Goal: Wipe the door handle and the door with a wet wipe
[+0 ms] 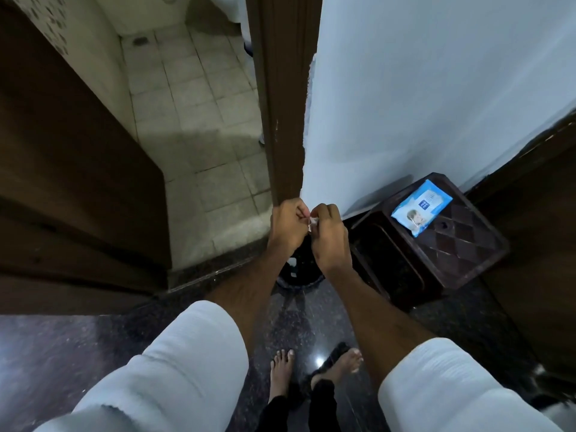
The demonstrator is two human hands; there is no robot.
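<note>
My left hand (288,224) and my right hand (327,233) meet in front of me, both pinching a small crumpled white wet wipe (312,222) between their fingertips. They hover over a dark round bin (299,269) on the floor. The dark brown door (71,182) stands open at the left, and no handle shows on it. The brown door frame (285,98) rises just beyond my hands. A blue pack of wet wipes (420,207) lies on a dark brown plastic stool (442,244) to the right.
Behind the open door lies a bathroom with a pale tiled floor (193,120). A white wall (436,88) runs right of the frame. I stand barefoot on dark polished granite (318,363). Brown furniture (536,244) stands at the far right.
</note>
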